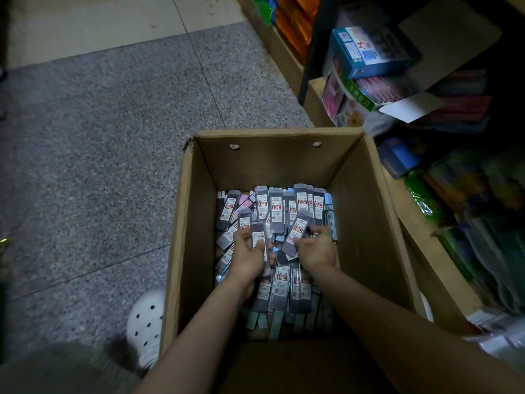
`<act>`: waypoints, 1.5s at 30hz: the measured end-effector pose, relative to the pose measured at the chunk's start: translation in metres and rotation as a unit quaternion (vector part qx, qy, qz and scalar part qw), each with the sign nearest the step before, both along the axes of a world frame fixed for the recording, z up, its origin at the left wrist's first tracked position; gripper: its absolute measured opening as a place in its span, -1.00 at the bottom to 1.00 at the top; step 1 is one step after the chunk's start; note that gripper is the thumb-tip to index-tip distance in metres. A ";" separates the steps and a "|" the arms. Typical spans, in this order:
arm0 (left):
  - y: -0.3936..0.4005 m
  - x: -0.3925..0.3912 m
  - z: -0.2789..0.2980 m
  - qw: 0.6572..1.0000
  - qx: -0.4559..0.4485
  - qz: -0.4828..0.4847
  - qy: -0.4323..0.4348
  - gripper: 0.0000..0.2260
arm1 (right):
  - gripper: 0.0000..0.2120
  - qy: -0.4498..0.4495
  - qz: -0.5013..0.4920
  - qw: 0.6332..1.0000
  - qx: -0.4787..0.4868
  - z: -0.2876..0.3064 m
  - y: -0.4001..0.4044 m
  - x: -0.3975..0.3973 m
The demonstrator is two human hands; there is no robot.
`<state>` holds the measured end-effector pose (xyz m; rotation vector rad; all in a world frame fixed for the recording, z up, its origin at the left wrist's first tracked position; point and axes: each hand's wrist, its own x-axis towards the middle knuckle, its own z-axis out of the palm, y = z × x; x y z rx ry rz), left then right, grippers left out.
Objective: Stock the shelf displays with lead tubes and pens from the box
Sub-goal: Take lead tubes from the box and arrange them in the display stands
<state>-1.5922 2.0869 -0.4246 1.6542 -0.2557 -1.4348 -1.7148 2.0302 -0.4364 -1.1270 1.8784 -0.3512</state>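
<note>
Both hands reach into an open cardboard box [199, 223] on a shop floor. The left hand [247, 255] curls round one grey lead tube [258, 237], thumb across its label; the right hand [314, 251] pinches a second tube [297, 231], tilted toward the box's far right corner. Holding one in each hand looks like gathering a handful for the shelves, which the task calls for next. Beneath the wrists, dozens of tubes lie in loose rows from the near wall to the far wall, too many and too overlapped to count; most are grey, some blue or pink. No pens are plainly visible. Beyond the box's right edge stand the shelf displays [426, 89], dim and crowded. One white clog [146, 325] shows by the near left corner.
</note>
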 end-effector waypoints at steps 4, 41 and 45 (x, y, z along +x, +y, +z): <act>-0.001 -0.002 0.000 1.000 0.017 -0.010 -0.023 -0.67 | -0.73 -0.104 -0.008 0.995 0.006 0.011 0.011 -0.012; -0.006 -0.010 -0.010 0.998 -0.045 0.002 -0.043 -0.67 | -0.63 0.126 0.126 0.970 -0.168 -0.016 -0.037 -0.005; -0.004 -0.008 -0.012 0.998 -0.040 0.003 -0.052 -0.67 | -0.51 0.104 0.073 0.987 -0.103 -0.014 -0.044 -0.005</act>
